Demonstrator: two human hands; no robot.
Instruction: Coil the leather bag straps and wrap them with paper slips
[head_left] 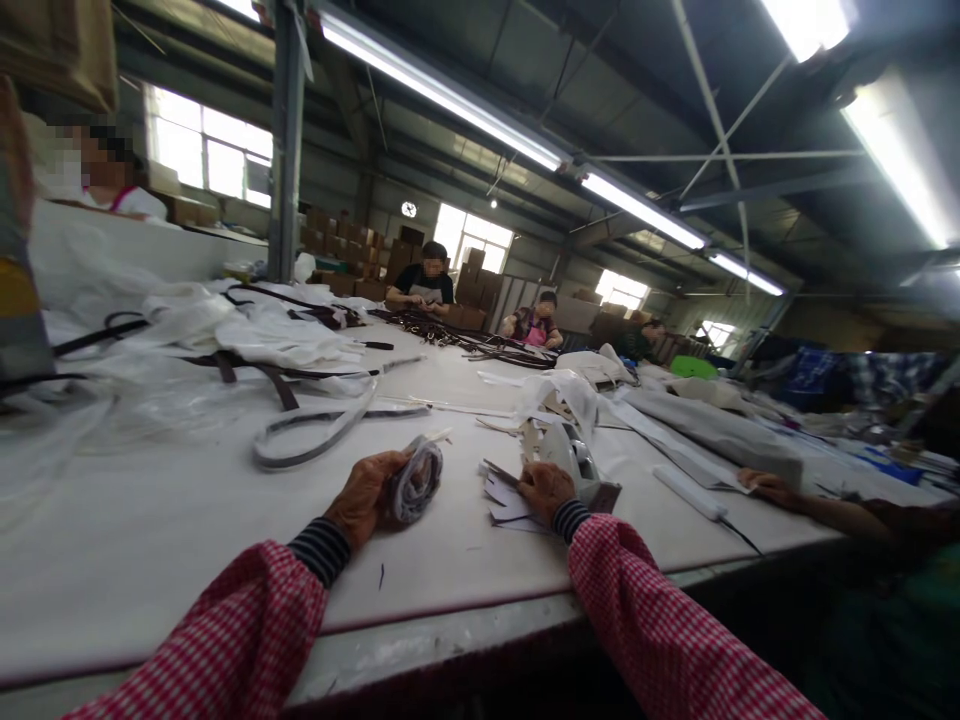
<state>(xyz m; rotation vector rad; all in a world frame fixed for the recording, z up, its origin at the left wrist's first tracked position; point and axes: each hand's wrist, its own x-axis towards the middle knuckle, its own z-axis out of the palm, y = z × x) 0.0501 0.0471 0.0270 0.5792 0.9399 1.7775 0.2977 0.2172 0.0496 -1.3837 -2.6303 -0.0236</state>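
My left hand (369, 498) is closed around a coiled strap (418, 482) wrapped in clear plastic, raised just over the white tabletop (300, 540). Right of it, my right hand (546, 486) has its fingers closed on a thin, dark blade-like tool (501, 473); its exact kind is hard to make out. Beneath that tool lie white paper pieces (511, 505). A tape dispenser (577, 465) stands right beside my right hand, partly hidden by it. Beyond my left hand a grey strap (300, 460) lies in a loop.
Clear plastic bags (202, 330) and dark straps pile up at the left. A co-worker's hand (769, 487) rests at the right, near a white bar-shaped object (690, 492) with a dark cord. Several people work around the table. A metal post (285, 150) rises behind the bags.
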